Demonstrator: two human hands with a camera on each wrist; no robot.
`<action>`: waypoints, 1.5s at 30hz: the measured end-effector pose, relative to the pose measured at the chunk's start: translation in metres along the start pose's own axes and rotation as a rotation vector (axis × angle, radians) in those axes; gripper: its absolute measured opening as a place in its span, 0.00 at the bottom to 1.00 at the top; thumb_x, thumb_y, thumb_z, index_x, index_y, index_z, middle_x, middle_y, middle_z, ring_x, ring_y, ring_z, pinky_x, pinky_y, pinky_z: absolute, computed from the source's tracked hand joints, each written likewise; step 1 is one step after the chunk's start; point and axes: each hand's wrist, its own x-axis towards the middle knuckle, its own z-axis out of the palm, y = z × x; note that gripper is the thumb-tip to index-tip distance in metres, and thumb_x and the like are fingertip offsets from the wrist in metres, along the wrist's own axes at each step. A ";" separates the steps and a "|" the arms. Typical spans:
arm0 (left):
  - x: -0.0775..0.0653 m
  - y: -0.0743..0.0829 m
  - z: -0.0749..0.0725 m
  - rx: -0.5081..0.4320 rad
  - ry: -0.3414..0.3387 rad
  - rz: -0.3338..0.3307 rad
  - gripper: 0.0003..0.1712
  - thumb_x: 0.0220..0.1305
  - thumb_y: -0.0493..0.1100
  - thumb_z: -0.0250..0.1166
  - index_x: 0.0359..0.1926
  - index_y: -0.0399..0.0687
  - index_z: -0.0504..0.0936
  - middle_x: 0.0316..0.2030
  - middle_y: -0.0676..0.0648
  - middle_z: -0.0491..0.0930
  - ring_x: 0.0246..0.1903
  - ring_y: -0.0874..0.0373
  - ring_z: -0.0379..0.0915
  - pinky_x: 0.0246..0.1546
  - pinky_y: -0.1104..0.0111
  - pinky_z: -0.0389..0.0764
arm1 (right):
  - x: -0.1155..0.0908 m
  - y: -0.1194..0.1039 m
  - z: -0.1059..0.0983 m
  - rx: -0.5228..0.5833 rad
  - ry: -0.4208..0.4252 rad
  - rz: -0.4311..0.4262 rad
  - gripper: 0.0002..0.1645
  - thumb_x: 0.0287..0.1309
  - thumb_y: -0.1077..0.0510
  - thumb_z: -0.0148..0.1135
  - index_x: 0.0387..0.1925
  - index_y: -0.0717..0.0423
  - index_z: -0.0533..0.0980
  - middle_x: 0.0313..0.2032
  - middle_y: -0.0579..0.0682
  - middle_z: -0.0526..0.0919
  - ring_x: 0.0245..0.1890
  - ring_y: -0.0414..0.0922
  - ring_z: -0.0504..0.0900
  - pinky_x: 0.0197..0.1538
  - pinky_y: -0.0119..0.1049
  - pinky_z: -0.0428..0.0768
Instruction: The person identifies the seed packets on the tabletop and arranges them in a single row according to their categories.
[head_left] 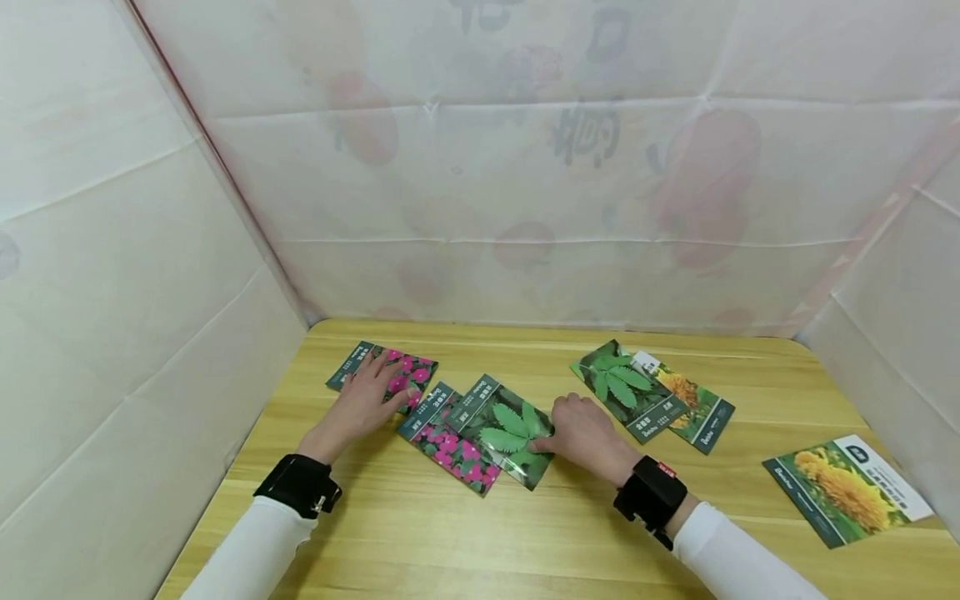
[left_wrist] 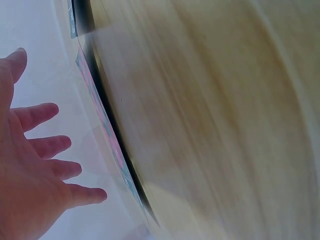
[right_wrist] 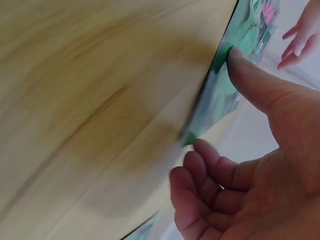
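Note:
My left hand (head_left: 360, 404) reaches over a pink-flower seed packet (head_left: 420, 367) at the table's far left, its fingers spread. In the left wrist view that hand (left_wrist: 35, 175) shows straight fingers above the packet's edge (left_wrist: 102, 117). Nearer the middle, a second pink-flower packet (head_left: 442, 450) lies partly under a green-leaf seed packet (head_left: 510, 425). At the right edge of this green-leaf packet is my right hand (head_left: 588, 433). The right wrist view shows its thumb (right_wrist: 245, 75) pressed on the packet's face (right_wrist: 220, 95), other fingers curled, the index fingertip at a corner.
Behind my right hand, another green-leaf packet (head_left: 618, 383) overlaps a yellow-flower packet (head_left: 701, 408). A second yellow-flower packet (head_left: 847, 492) lies at the table's right side. White sheet walls (head_left: 480, 208) enclose the wooden table (head_left: 420, 542) at the back and both sides.

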 end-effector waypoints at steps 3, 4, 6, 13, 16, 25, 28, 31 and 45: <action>0.000 0.000 0.000 -0.004 0.000 0.001 0.36 0.76 0.55 0.61 0.74 0.37 0.68 0.77 0.29 0.55 0.76 0.25 0.43 0.65 0.22 0.51 | -0.002 0.007 -0.003 0.069 -0.012 0.024 0.41 0.53 0.40 0.79 0.11 0.46 0.56 0.16 0.42 0.51 0.17 0.39 0.51 0.24 0.31 0.51; -0.001 -0.001 0.000 -0.005 0.001 0.001 0.37 0.76 0.55 0.61 0.74 0.37 0.68 0.77 0.29 0.55 0.76 0.25 0.43 0.65 0.21 0.51 | -0.003 0.010 -0.004 0.091 -0.021 0.034 0.41 0.54 0.41 0.79 0.11 0.46 0.55 0.16 0.41 0.50 0.16 0.38 0.50 0.24 0.31 0.50; -0.002 -0.001 0.000 -0.007 0.001 0.000 0.37 0.76 0.56 0.62 0.75 0.37 0.68 0.77 0.29 0.54 0.76 0.25 0.43 0.65 0.22 0.51 | -0.005 0.016 -0.007 0.120 -0.039 0.058 0.40 0.57 0.42 0.78 0.10 0.45 0.55 0.15 0.40 0.48 0.15 0.38 0.49 0.23 0.31 0.49; -0.005 -0.002 0.000 0.000 0.001 0.014 0.39 0.76 0.58 0.62 0.75 0.37 0.68 0.76 0.28 0.55 0.76 0.25 0.43 0.66 0.23 0.51 | -0.016 0.040 -0.015 0.118 -0.047 0.142 0.38 0.62 0.42 0.73 0.09 0.45 0.58 0.12 0.39 0.51 0.13 0.37 0.51 0.21 0.29 0.50; -0.007 -0.003 0.000 0.009 0.014 0.030 0.37 0.75 0.57 0.62 0.74 0.37 0.69 0.75 0.27 0.57 0.75 0.24 0.45 0.65 0.22 0.53 | -0.021 0.049 -0.017 0.108 -0.039 0.172 0.38 0.62 0.42 0.73 0.09 0.45 0.58 0.12 0.39 0.51 0.14 0.37 0.51 0.21 0.29 0.50; -0.009 -0.013 0.001 0.014 -0.024 -0.024 0.35 0.76 0.54 0.62 0.72 0.34 0.70 0.75 0.27 0.58 0.74 0.24 0.49 0.64 0.22 0.55 | -0.031 0.053 -0.021 0.034 0.013 0.107 0.38 0.65 0.43 0.71 0.11 0.44 0.56 0.15 0.41 0.49 0.16 0.39 0.48 0.25 0.33 0.46; -0.006 -0.016 0.000 0.016 -0.064 -0.133 0.39 0.78 0.58 0.58 0.75 0.33 0.66 0.75 0.24 0.54 0.73 0.21 0.47 0.62 0.20 0.54 | -0.029 0.041 -0.024 -0.035 0.093 0.048 0.32 0.67 0.46 0.70 0.14 0.47 0.61 0.17 0.44 0.55 0.17 0.41 0.53 0.27 0.37 0.50; -0.001 -0.018 -0.002 0.033 -0.102 -0.257 0.45 0.78 0.64 0.53 0.76 0.30 0.60 0.74 0.18 0.47 0.72 0.18 0.44 0.62 0.20 0.54 | -0.023 0.021 -0.024 -0.115 0.183 -0.036 0.24 0.65 0.48 0.71 0.20 0.52 0.71 0.20 0.48 0.66 0.19 0.44 0.64 0.26 0.36 0.62; 0.012 -0.032 -0.011 0.108 -0.087 -0.405 0.53 0.68 0.64 0.67 0.65 0.17 0.64 0.53 0.15 0.67 0.55 0.20 0.66 0.52 0.31 0.74 | -0.008 -0.027 -0.003 -0.229 0.262 -0.195 0.23 0.63 0.42 0.73 0.25 0.56 0.79 0.24 0.53 0.77 0.28 0.51 0.77 0.34 0.42 0.78</action>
